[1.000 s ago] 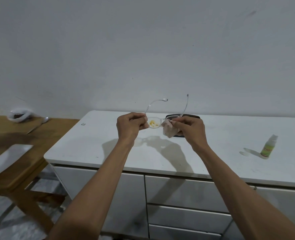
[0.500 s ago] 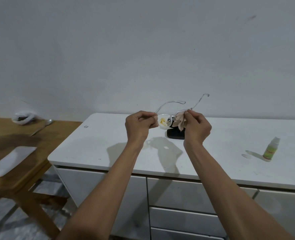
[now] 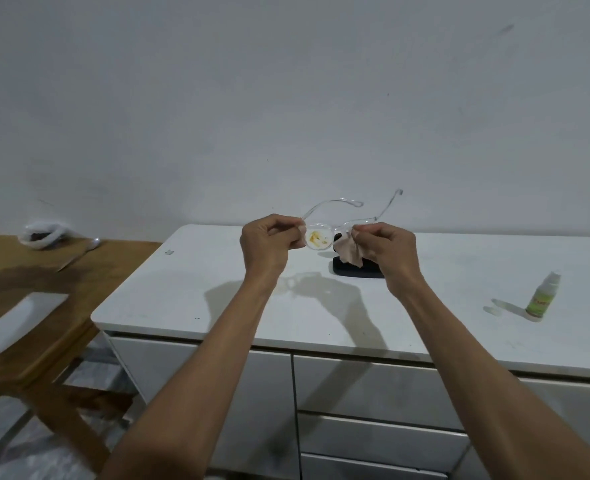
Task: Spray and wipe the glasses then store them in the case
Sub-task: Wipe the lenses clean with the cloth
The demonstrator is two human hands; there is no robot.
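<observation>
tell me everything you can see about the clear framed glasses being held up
The clear-framed glasses look like transparent plastic, with round lenses and thin curved temple arms unfolded, pointing away toward the wall. They are held in the air above the white cabinet top. The left hand pinches one end of the frame; the right hand presses a beige cloth on the other lens. The exposed lens carries yellowish-orange smears.

Clear-framed glasses (image 3: 335,226) with a yellow-smeared lens; beige cloth (image 3: 350,252); black case (image 3: 356,270); green-labelled spray bottle (image 3: 543,297); white tabletop (image 3: 189,292).
</observation>
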